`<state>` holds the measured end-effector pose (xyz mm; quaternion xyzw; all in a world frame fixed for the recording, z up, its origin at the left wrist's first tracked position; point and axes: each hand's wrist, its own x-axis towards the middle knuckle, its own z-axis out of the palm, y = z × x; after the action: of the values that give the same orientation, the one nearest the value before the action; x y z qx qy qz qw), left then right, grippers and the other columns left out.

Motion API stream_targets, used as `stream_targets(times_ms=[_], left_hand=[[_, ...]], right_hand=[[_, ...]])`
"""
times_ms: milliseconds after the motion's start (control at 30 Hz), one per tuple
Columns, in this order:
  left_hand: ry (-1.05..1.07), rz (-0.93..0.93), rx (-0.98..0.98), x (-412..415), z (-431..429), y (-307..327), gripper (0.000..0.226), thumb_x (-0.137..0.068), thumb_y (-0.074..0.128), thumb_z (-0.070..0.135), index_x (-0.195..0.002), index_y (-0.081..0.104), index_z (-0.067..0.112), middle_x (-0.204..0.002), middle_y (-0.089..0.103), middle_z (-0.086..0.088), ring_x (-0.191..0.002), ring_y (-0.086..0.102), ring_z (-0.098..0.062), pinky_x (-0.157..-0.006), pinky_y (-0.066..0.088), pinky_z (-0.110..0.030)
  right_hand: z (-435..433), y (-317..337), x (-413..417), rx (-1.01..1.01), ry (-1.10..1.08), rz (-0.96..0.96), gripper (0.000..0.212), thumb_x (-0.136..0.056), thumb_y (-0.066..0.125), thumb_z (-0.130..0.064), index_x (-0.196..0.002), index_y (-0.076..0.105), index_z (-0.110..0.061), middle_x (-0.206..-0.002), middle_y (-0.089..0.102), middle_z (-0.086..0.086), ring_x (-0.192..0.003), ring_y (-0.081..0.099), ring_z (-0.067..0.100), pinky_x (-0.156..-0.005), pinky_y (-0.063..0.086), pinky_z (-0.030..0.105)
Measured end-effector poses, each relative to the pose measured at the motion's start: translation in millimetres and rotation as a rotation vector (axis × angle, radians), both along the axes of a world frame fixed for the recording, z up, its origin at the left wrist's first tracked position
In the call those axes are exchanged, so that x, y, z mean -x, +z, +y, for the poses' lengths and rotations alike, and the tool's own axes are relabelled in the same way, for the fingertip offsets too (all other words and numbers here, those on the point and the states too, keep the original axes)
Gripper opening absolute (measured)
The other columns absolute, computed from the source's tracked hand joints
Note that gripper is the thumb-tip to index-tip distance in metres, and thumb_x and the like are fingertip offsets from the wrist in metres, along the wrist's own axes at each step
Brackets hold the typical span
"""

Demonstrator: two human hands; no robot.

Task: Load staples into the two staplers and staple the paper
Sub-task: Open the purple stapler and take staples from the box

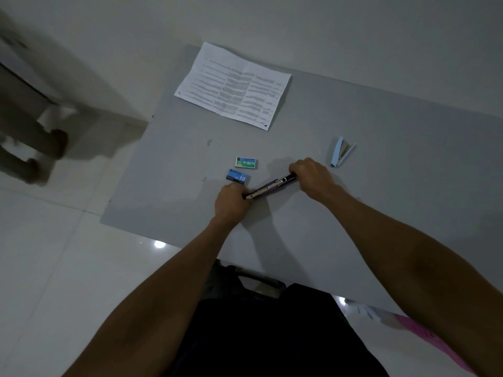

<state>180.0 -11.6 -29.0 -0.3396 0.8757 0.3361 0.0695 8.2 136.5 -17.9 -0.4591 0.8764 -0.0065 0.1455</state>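
Dark purple plastic and a strip of bright metal make up the slim stapler (269, 186), swung out long and nearly flat, slanting over the middle of the table (381, 186) just above its matte grey top; the left hand (231, 202) has its fingers curled round the lower, nearer end; the right hand (313, 176) is wrapped knuckles-up over the farther end, so both hands are clamped on the one stapler. Just beside the left hand lies a small blue staple box (236, 177), a flat cardboard oblong printed with a white "10"; a little beyond it sits a green and white staple box (246, 162) of the same shape, close to but apart from the first. Toward the right edge a pale blue stapler (340, 152) lies on its side, its arms spread in a narrow V with grey metal between them. At the far left corner rests the paper (234, 85), a creased white sheet with blurred lines of print, one corner overhanging the far edge. Glossy pale floor tiles (54, 268) surround the table; black cloth (272, 336) fills the bottom of the view.
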Motion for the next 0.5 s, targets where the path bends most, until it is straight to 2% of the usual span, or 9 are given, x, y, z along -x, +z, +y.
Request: stream_targets(times_ms=[133,233,367,500], left_hand=[[-0.005,-0.051,0.013,2.5,-2.3,3.5,0.017,-0.082,0.065,0.024,-0.093,0.075,0.015,-0.083,0.07,-0.007,-0.077,0.064,-0.021,-0.067,0.052,-0.031],[-0.023,-0.067,0.023,3.6,-0.3,5.8,0.015,-0.085,0.062,0.022,-0.09,0.072,0.013,-0.083,0.067,-0.008,-0.075,0.059,-0.02,-0.064,0.047,-0.029],[-0.073,-0.087,0.029,4.9,-0.5,9.2,0.016,-0.086,0.062,0.022,-0.092,0.071,0.011,-0.087,0.069,-0.01,-0.077,0.061,-0.02,-0.065,0.047,-0.029],[-0.112,-0.105,0.03,4.7,-3.6,9.3,0.025,-0.081,0.068,0.031,-0.096,0.068,0.012,-0.092,0.068,-0.009,-0.082,0.062,-0.022,-0.072,0.054,-0.035]], right_hand=[[-1.9,-2.5,-0.3,-0.006,-0.017,0.001,0.029,-0.08,0.049,0.013,-0.104,0.057,-0.002,-0.107,0.059,0.018,-0.101,0.051,0.034,-0.071,0.044,0.042],[-4.2,-1.5,-2.1,-0.02,-0.008,0.062,0.029,-0.082,0.052,0.008,-0.108,0.057,-0.005,-0.109,0.06,0.015,-0.105,0.05,0.034,-0.075,0.042,0.041],[-5.1,2.9,-1.0,-0.077,0.034,0.108,0.036,-0.082,0.057,0.002,-0.116,0.055,-0.009,-0.115,0.061,0.012,-0.11,0.05,0.032,-0.082,0.041,0.04],[-5.6,6.9,-2.1,-0.1,0.053,0.117,0.044,-0.082,0.06,-0.005,-0.125,0.052,-0.011,-0.121,0.058,0.011,-0.115,0.048,0.031,-0.088,0.039,0.04]])
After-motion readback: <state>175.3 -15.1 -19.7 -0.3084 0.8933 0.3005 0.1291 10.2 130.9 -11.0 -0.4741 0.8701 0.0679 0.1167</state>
